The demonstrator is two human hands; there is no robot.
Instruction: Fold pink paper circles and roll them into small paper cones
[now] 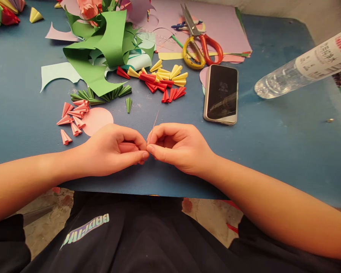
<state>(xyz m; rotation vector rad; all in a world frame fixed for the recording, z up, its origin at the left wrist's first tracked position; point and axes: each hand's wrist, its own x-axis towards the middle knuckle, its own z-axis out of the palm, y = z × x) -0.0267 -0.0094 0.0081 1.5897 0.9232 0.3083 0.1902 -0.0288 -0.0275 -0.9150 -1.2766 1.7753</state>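
My left hand (113,149) and my right hand (183,149) meet fingertip to fingertip near the table's front edge. Pink paper (127,147) shows inside my closed left fingers; its full shape is hidden. Thumb and forefinger of my right hand pinch a thin, stiff-looking strand (155,120) that sticks up past the fingers; whether it is a needle, wire or thread I cannot tell. Beyond my left hand lie a pink paper circle (98,120) and several small pink paper cones (78,122). Green paper cones (113,93) and red and yellow ones (161,81) lie farther back.
Green paper offcuts (110,41) heap up at the back left. Scissors (200,41) with yellow and red handles rest on a stack of coloured paper (230,28). A phone (221,93) lies right of centre, and a clear plastic bottle (295,70) lies at the right.
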